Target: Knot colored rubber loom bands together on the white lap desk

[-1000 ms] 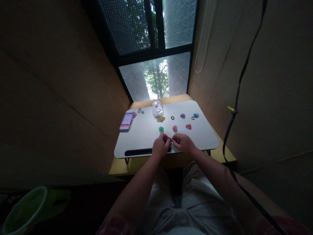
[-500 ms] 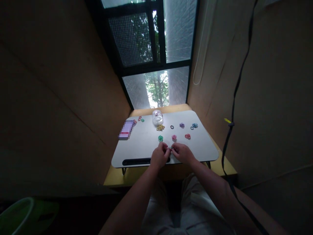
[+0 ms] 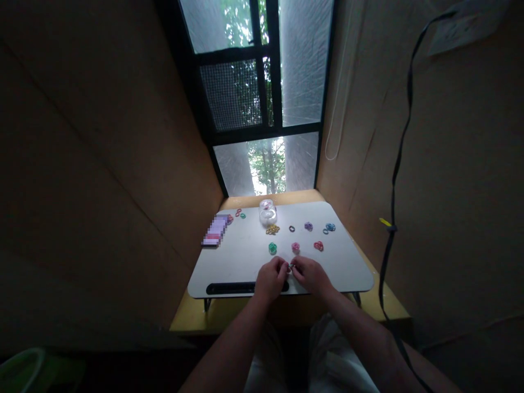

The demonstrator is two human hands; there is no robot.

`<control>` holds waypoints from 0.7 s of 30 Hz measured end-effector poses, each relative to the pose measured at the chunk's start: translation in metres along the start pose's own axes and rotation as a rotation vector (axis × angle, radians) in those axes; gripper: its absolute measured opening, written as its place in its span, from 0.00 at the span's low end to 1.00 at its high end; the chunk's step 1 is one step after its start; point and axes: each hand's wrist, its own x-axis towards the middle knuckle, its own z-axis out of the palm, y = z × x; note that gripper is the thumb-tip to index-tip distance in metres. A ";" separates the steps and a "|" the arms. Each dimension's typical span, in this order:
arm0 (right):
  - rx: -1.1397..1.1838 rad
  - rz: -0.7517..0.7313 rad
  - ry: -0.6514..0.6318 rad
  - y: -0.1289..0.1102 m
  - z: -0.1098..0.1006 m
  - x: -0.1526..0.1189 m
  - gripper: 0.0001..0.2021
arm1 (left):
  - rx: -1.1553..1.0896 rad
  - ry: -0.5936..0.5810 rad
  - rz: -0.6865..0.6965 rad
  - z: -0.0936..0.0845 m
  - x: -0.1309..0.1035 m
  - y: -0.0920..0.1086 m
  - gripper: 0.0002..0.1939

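View tipped up, the white table (image 3: 229, 265) sits lower, yet left hand (image 3: 271, 277) and right hand (image 3: 311, 274), barely shifted over it, pinch nearly closed on an indistinct small band (image 3: 290, 266) at about seven o'clock from the pink bands (image 3: 295, 247), so fine handling apparently continues.

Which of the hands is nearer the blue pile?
Right: the right hand is this side of the blue pile, slightly leftward; the left hand is farther left.
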 end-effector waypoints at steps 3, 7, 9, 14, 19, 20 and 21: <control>-0.003 -0.005 0.023 0.000 0.000 0.000 0.04 | -0.013 0.012 -0.011 0.001 0.002 0.000 0.15; -0.010 -0.024 0.034 0.001 0.001 0.000 0.04 | 0.015 0.030 -0.020 0.002 0.003 0.000 0.15; -0.012 -0.039 0.037 0.002 0.002 -0.001 0.03 | 0.027 0.029 -0.018 0.003 0.004 0.000 0.15; -0.001 -0.044 0.028 0.004 0.004 -0.001 0.03 | 0.040 0.027 -0.017 0.003 0.004 0.001 0.12; 0.009 -0.023 0.026 0.004 0.003 -0.001 0.03 | 0.035 0.038 -0.026 0.003 0.004 0.000 0.09; 0.008 -0.024 0.030 0.003 0.003 -0.001 0.03 | 0.029 0.036 -0.026 0.003 0.004 0.000 0.09; 0.006 -0.025 0.035 0.003 0.003 -0.001 0.03 | 0.022 0.034 -0.023 0.003 0.004 0.000 0.08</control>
